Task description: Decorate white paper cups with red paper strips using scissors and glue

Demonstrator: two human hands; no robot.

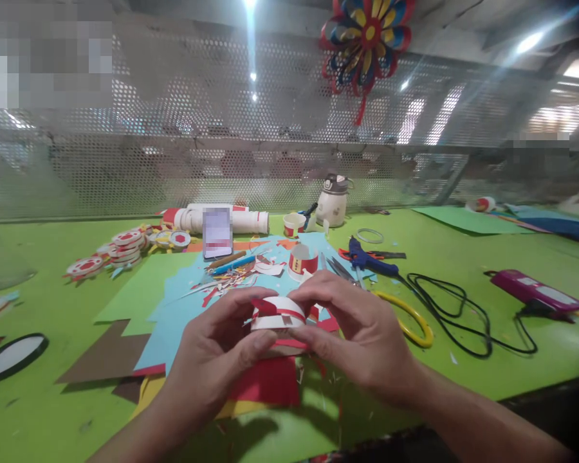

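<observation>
Between both hands is a small white-and-red paper craft piece (pixel 278 310), round, with a red band and a red pointed bit on its left. My left hand (pixel 222 347) grips its left side, thumb along the lower edge. From the right, my right hand (pixel 357 328) pinches it with thumb below and fingers above. Just behind stands a cut paper cup (pixel 303 262) with red and yellow print. Beneath the hands lie red paper (pixel 270 382) and light blue sheets (pixel 174 308). The underside of the held piece is hidden.
On the right are a blue glue gun (pixel 367 257), yellow-handled scissors (pixel 417 325), a black cable (pixel 463 308) and a purple power strip (pixel 535 290). Left stand finished red-and-white paper discs (pixel 125 247). A phone (pixel 217 235), paper scraps (pixel 231 286) and a white bottle (pixel 332 202) are farther back.
</observation>
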